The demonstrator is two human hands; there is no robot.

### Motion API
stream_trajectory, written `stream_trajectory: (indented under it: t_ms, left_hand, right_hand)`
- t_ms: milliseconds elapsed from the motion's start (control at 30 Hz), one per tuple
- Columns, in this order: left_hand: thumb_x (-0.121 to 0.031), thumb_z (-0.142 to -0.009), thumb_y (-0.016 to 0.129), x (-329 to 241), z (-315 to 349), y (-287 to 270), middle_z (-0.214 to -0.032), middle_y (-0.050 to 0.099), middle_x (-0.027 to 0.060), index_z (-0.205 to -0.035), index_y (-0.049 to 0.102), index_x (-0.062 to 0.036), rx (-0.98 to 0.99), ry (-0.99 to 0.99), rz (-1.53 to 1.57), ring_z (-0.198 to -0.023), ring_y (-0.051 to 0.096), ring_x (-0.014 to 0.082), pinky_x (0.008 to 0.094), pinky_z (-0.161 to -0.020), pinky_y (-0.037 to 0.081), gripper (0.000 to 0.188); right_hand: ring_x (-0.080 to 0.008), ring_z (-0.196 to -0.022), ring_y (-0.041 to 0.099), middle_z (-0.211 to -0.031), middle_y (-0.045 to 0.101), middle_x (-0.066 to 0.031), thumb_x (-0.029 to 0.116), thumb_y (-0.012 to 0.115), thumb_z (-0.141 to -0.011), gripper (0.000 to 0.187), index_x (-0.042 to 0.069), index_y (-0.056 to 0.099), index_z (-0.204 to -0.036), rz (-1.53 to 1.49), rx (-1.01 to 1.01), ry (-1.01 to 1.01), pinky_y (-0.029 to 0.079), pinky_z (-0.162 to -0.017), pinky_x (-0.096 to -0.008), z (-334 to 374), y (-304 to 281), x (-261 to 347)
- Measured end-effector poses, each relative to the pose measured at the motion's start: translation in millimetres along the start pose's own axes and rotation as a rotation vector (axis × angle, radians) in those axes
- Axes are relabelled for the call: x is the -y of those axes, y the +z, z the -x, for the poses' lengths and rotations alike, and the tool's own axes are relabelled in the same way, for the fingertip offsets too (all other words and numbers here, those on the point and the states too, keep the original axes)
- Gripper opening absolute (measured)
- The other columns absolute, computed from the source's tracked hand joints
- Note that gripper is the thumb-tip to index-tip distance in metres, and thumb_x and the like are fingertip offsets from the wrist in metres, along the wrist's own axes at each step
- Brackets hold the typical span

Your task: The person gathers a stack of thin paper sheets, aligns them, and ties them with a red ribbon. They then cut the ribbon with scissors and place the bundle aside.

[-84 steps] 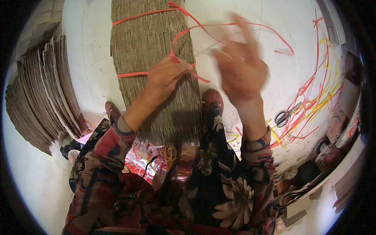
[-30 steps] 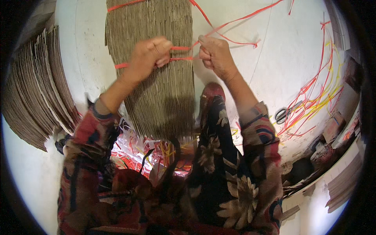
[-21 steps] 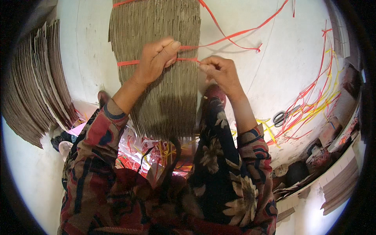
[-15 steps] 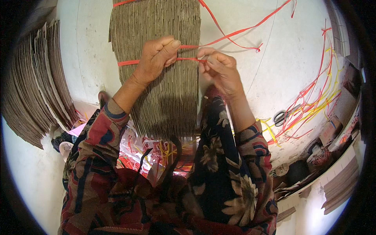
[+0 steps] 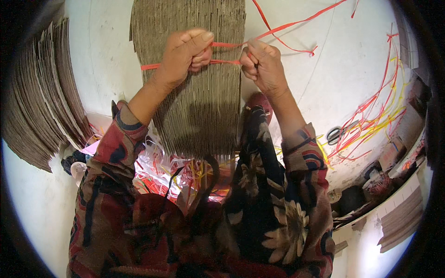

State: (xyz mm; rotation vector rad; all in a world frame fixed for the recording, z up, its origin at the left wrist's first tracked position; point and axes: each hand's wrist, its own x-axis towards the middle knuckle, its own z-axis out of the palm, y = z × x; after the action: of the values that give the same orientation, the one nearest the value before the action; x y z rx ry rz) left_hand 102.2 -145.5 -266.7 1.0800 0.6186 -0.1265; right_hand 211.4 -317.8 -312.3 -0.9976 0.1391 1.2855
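A long stack of grey-brown cardboard sheets point(image 5: 199, 106), edges upward, stands in front of me between my legs. Red plastic strap point(image 5: 150, 66) runs across it. My left hand point(image 5: 187, 53) is a fist over the middle of the stack, closed on the strap. At the stack's right edge my right hand point(image 5: 263, 65) is closed too, gripping the same strap. Two stretches of strap lie between the fists, one above the other. From the right fist a loose length of strap point(image 5: 301, 21) trails up and right over the pale floor.
Another stack of cardboard sheets point(image 5: 41, 97) leans at the left. To the right, black-handled scissors point(image 5: 333, 135) lie beside a bunch of red and yellow straps point(image 5: 371, 125). Plastic strap scraps point(image 5: 171, 176) fill the space below the stack. Assorted clutter point(image 5: 371, 185) lines the right side.
My right hand has gone from a fingertip pinch to a fist on the strap and moved slightly up. Both hands sit a little higher in view.
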Motion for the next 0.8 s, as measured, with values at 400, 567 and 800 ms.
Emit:
stream_trajectory:
  t_ms: [400, 567, 800]
  left_hand:
    - [-0.025, -0.081, 0.061, -31.1, -59.1, 87.3, -0.07, 0.055, 0.0129, -0.073, 0.056, -0.0006, 0.305, 0.023, -0.831, -0.074, 0.06, 0.0215, 0.037, -0.063, 0.047, 0.026]
    - [-0.023, -0.077, 0.062, -29.5, -67.9, 120.3, -0.086, 0.061, 0.0148, -0.082, 0.061, -0.0026, 0.405, 0.266, -1.428, -0.085, 0.059, 0.0308, 0.0415, -0.075, 0.047, 0.021]
    - [-0.011, -0.076, 0.058, -45.4, -45.1, 45.8, -0.107, 0.056, 0.0116, -0.099, 0.064, -0.0065, 0.284, 0.751, -1.45, -0.101, 0.051, 0.0285, 0.0412, -0.082, 0.045, 0.025]
  right_hand:
    - [-0.0133, -0.073, 0.056, -0.084, 0.059, -0.0038, 0.013, 0.058, -0.087, 0.011, 0.005, 0.057, -0.094, -0.159, 0.063, -0.212, 0.046, -0.06, -0.0263, 6.5, -20.0, -30.2]
    - [-0.0153, -0.087, 0.056, -0.097, 0.06, -0.0036, 0.01, 0.063, -0.084, 0.026, 0.005, 0.055, -0.108, -0.268, -0.078, -0.317, 0.047, -0.066, -0.028, 22.4, -3.7, -28.1]
    - [-0.0151, -0.077, 0.057, -0.087, 0.065, -0.0097, 0.008, 0.062, -0.083, 0.018, -0.006, 0.065, -0.094, -0.225, 0.029, -0.248, 0.046, -0.068, -0.025, 22.2, -12.7, -23.0]
